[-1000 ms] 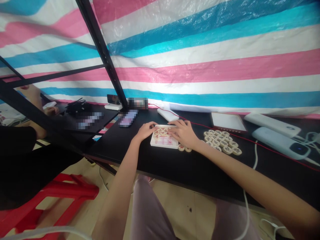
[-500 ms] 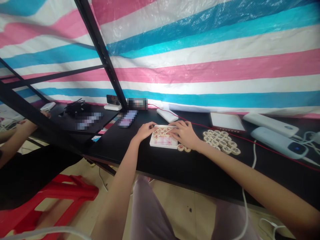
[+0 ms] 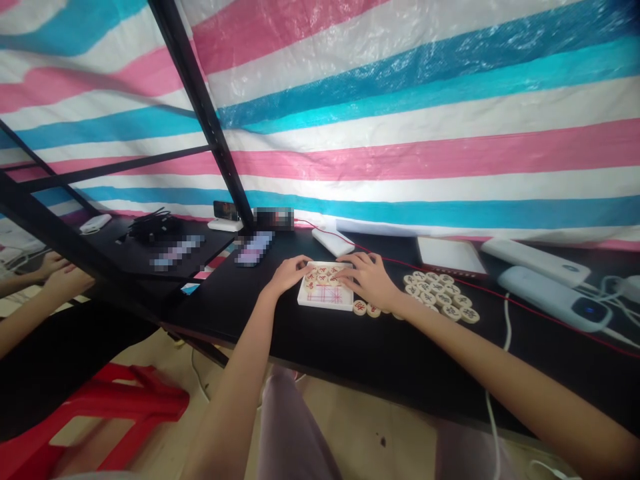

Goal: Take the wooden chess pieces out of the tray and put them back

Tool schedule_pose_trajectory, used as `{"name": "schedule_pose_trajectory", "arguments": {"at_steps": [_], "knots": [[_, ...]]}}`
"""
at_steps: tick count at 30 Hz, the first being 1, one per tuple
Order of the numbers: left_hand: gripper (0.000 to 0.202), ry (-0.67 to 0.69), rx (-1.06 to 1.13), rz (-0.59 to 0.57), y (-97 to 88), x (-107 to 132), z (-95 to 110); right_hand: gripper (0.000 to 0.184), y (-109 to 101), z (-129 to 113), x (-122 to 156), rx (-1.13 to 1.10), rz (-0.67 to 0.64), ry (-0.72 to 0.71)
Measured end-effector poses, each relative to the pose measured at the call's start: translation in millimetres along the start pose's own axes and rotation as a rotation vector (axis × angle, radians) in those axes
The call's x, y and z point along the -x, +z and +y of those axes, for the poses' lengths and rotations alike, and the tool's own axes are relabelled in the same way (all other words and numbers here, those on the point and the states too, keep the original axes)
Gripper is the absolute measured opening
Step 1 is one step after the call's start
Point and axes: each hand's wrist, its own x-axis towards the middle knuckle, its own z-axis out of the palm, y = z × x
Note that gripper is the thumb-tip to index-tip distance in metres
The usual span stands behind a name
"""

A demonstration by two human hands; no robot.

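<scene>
A small white board (image 3: pixel 326 297) with red grid lines lies on the black table (image 3: pixel 350 347). Several round wooden pieces with red characters sit along its far half. My left hand (image 3: pixel 287 273) rests against the board's left edge, fingers curled on it. My right hand (image 3: pixel 367 280) lies on the board's right side, its fingers spread over the pieces there. Two loose pieces (image 3: pixel 365 309) lie just below my right wrist. A cluster of several more pieces (image 3: pixel 440 295) lies to the right of that hand.
A white box (image 3: pixel 449 255), two white power banks (image 3: pixel 550 283) with cables and a red cord lie at the right. A phone (image 3: pixel 255 247) and a white bar (image 3: pixel 333 241) lie behind the board. Another person's hands (image 3: pixel 55 273) and a red stool (image 3: pixel 115 413) are at the left. A striped tarp hangs behind.
My hands stay on the board with only small finger shifts. The camera has tilted, so the table sits lower in view. The other person's hands at left have moved lower.
</scene>
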Motion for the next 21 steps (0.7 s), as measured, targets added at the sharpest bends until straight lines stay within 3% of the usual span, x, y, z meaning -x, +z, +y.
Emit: {"name": "schedule_pose_trajectory", "arguments": {"at_steps": [5, 11, 16, 21], "knots": [[0.037, -0.014, 0.003, 0.004, -0.6, 1.7, 1.2, 0.025, -15.4, 2.8, 0.0, -0.049, -0.026, 0.016], [0.034, 0.000, -0.008, 0.006, 0.2, -0.4, -0.4, 0.021, -54.4, 2.7, 23.3, -0.230, -0.351, -0.122], [0.033, 0.006, -0.035, 0.014, 1.0, -0.7, -1.3, 0.026, -53.6, -3.9, 48.2, -0.162, -0.290, -0.036], [0.034, 0.013, -0.042, 0.023, 1.3, 1.2, -0.3, 0.014, -40.2, -9.8, 51.5, -0.067, -0.204, -0.028]]}}
